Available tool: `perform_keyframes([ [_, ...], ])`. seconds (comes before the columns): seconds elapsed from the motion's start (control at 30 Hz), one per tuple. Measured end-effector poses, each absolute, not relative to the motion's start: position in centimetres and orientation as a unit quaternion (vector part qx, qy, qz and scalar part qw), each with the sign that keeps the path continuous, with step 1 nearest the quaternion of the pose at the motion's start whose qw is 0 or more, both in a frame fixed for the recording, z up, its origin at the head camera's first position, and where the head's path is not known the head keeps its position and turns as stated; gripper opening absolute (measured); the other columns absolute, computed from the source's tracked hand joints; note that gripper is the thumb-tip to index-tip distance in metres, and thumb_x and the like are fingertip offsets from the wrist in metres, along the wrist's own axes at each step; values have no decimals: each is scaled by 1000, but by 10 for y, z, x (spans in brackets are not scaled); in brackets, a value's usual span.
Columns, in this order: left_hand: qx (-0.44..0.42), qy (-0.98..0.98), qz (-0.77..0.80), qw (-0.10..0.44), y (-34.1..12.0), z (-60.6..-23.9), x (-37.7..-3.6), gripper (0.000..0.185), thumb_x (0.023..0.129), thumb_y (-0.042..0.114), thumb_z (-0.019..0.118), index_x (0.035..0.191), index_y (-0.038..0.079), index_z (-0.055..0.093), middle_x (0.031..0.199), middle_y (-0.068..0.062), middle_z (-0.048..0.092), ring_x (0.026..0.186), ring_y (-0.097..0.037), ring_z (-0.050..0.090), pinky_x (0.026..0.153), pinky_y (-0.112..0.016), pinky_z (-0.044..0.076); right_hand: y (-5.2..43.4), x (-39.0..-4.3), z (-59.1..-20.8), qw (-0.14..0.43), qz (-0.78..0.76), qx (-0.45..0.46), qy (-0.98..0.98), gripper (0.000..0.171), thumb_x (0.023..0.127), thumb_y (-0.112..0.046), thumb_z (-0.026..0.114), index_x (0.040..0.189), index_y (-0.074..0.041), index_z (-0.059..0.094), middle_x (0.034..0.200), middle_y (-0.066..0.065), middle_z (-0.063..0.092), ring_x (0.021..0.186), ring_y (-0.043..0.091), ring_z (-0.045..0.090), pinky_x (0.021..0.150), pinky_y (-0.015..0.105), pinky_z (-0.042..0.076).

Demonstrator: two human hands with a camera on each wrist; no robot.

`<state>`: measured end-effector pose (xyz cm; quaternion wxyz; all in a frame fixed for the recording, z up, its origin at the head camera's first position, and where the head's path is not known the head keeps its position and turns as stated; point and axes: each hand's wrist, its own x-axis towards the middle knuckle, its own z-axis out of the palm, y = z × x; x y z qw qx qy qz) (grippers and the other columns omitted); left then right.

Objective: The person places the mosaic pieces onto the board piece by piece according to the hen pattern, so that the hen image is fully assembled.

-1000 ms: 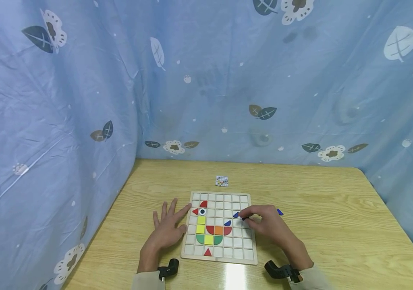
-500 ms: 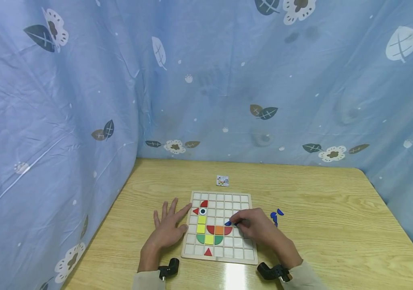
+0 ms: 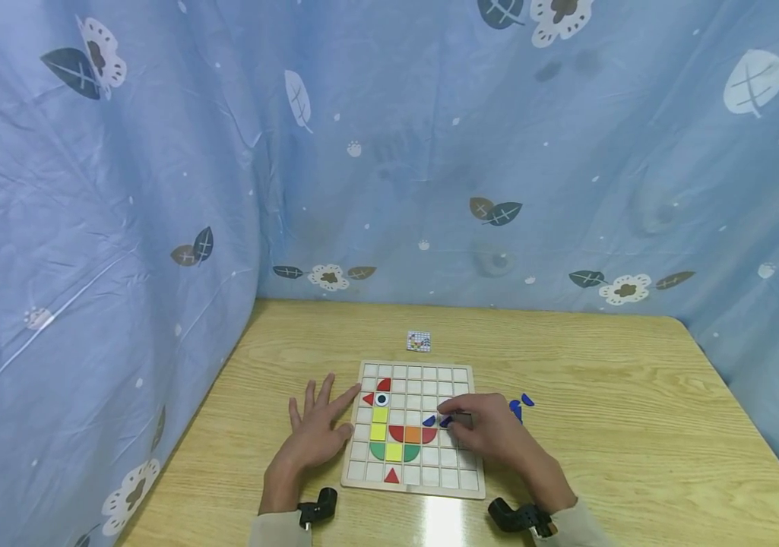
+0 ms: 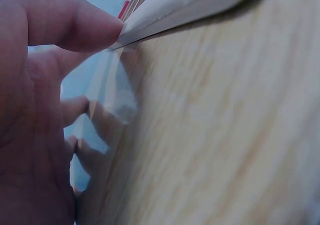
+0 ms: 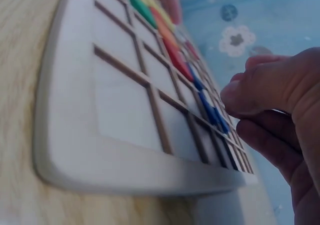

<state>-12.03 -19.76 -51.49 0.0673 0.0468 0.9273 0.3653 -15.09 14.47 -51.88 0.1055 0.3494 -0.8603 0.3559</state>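
In the head view, a wooden grid board [image 3: 430, 491] holds coloured flat pieces arranged like a bird. My left hand [image 3: 314, 434] lies with spread fingers beside the board's left edge; its fingertips touch the rim [image 4: 200, 20] in the left wrist view. My right hand [image 3: 495, 429] is over the board's right side. Its thumb and index finger are around a small blue half-moon piece [image 3: 445, 421], low at the grid. Another blue half-moon piece [image 3: 429, 420] lies just left of it. In the right wrist view the curled fingers [image 5: 265, 87] partly hide the far cells.
Several loose blue pieces [image 3: 515, 409] lie on the table right of the board. A small printed picture card [image 3: 419, 341] lies behind it. A patterned blue curtain [image 3: 389, 190] surrounds the table [image 3: 601, 380]. Black wrist cameras [image 3: 515, 515] sit on both wrists.
My right hand has moved left and slightly nearer over the board with a blue half-moon piece, uncovering loose blue pieces on the table. It stays nearly still over the last half second, as does my left hand.
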Motion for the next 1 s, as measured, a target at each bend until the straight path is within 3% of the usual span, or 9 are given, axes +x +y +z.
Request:
perform_keyframes([
  [0.27, 49, 927, 364, 69, -198, -515, -120, 69, 98, 12, 65, 165, 26, 53, 183, -22, 15, 169, -53, -7, 124, -79, -18, 177, -136, -511, 86, 428, 266, -859, 34, 86, -6, 92, 117, -17, 85, 117, -8, 84, 112, 10, 79, 99, 31, 63],
  [0.47, 47, 928, 362, 72, -199, -515, -120, 69, 99, 12, 66, 165, 26, 53, 183, -22, 15, 169, -53, -7, 125, -78, -18, 211, -119, -506, 62, 465, 201, -860, 33, 92, -16, 89, 124, -16, 83, 120, -3, 84, 116, 2, 75, 100, 20, 58],
  [0.77, 46, 929, 361, 73, -198, -514, -120, 69, 98, 13, 66, 165, 26, 53, 183, -22, 15, 168, -54, -7, 125, -78, -18, 256, -98, -504, 78, 467, 139, -870, 33, 92, -12, 88, 125, -15, 82, 118, 4, 84, 109, -6, 74, 88, 13, 60],
  [1.0, 47, 927, 364, 72, -197, -514, -120, 69, 98, 13, 66, 164, 26, 54, 183, -22, 15, 169, -53, -7, 125, -78, -18, 268, -96, -507, 85, 447, 128, -881, 33, 91, -13, 89, 123, -15, 83, 115, 4, 85, 105, 0, 77, 86, 9, 58],
])
